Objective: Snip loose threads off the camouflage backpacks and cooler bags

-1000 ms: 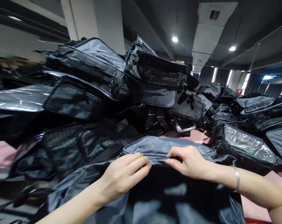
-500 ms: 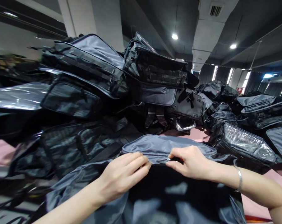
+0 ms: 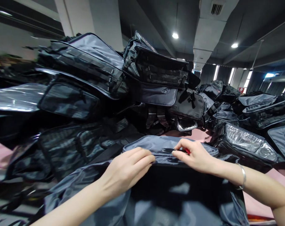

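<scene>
An open bag [image 3: 156, 216] with grey-blue lining fills the lower middle in front of me. Its far edge carries a raised grey flap [image 3: 156, 142]. My left hand [image 3: 133, 168] is closed over that edge, fingers curled down and pinching the lining. To its right, my right hand [image 3: 194, 155] is closed around what look like small thread snips [image 3: 187, 151]. Only a bit of red and a dark, thin tip show between the fingers. The tip points left, close against the flap's base. A silver bangle sits on the right wrist.
Dark camouflage bags [image 3: 85, 62] are piled high at the back left. More bags with silvery linings [image 3: 250, 142] lie at the right. Pink table surface [image 3: 257, 201] shows at the right. A pillar [image 3: 104, 25] rises behind the pile.
My right hand has lifted slightly and moved a little right, away from the bag's edge toward the flap; red now shows in it. My left hand has shifted slightly right along the edge.
</scene>
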Available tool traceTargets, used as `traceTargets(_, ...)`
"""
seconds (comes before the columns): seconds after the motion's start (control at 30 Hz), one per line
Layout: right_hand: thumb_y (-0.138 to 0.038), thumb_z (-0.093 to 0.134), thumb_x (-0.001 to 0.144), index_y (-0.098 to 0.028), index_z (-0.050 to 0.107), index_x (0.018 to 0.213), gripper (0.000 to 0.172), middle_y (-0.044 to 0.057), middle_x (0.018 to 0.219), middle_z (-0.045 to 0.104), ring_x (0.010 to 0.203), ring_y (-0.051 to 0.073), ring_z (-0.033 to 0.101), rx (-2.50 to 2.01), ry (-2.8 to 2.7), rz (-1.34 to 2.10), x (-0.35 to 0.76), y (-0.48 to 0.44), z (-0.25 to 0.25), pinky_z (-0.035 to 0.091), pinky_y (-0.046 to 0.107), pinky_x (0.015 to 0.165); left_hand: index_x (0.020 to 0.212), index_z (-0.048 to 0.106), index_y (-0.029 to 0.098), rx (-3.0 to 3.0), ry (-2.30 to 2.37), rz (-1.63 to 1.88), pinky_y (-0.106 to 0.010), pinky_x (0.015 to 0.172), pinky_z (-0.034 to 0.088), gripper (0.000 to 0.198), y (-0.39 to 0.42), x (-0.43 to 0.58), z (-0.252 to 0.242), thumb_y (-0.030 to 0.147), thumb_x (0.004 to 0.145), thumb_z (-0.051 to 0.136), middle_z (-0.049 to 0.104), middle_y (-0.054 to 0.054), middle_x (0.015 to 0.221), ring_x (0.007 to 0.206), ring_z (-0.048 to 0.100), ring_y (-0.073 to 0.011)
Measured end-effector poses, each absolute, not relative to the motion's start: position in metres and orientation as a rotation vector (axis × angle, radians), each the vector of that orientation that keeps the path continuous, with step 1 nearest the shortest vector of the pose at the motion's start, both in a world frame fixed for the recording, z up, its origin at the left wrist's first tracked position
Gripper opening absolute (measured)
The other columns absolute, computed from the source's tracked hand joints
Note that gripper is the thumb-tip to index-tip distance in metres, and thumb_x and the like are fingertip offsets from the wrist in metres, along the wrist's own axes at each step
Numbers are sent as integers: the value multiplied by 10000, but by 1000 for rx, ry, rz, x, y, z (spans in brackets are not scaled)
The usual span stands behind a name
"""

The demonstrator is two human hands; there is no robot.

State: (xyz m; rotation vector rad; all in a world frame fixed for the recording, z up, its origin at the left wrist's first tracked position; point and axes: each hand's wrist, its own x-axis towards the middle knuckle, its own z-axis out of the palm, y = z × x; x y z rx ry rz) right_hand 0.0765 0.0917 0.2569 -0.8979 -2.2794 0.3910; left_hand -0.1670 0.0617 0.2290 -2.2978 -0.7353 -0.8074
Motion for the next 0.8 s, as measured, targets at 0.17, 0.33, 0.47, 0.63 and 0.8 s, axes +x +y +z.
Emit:
traceTargets(0.17, -378, 497, 906, -186, 580, 864, 213, -57, 603, 497, 551, 99, 442, -940, -2227, 388, 84, 96, 261, 302, 217, 546, 841, 639, 237, -2472, -987, -890, -215, 647, 422, 228, 72, -156, 232, 273, 907, 424, 635, 13, 786, 712, 567, -115)
traceTargets(0.33, -287, 439, 943, -180, 546, 893, 160, 8, 785, 599, 704, 139, 546, -963, -2333, 199, 88, 93, 263, 364, 246, 647, 722, 626, 215, -2587, -1665, -774, -243, 636, 411, 245, 84, -141, 253, 335, 817, 436, 656, -7, 753, 723, 584, -161)
traceTargets(0.47, -321, 465, 938, -177, 547, 927, 166, 46, 856, 635, 773, 178, 587, -1082, -2394, -45, 99, 93, 261, 379, 265, 666, 646, 591, 207, -2652, -1882, -681, -248, 610, 382, 259, 96, -138, 269, 363, 768, 424, 626, 0, 678, 663, 561, -166)
traceTargets(0.63, -366, 692, 785, -176, 580, 897, 248, 36, 803, 664, 695, 177, 602, -1052, -2472, -210, 121, 104, 252, 356, 250, 599, 631, 587, 205, -2695, -1834, -692, -237, 609, 394, 273, 106, -140, 269, 382, 769, 430, 624, 6, 661, 648, 565, -157)
traceTargets(0.8, -220, 682, 754, -189, 582, 867, 154, 15, 784, 645, 705, 158, 591, -995, -2465, -279, 145, 114, 251, 347, 232, 592, 793, 635, 229, -2693, -1266, -773, -226, 687, 454, 283, 107, -167, 258, 384, 861, 409, 666, -12, 829, 766, 614, -154)
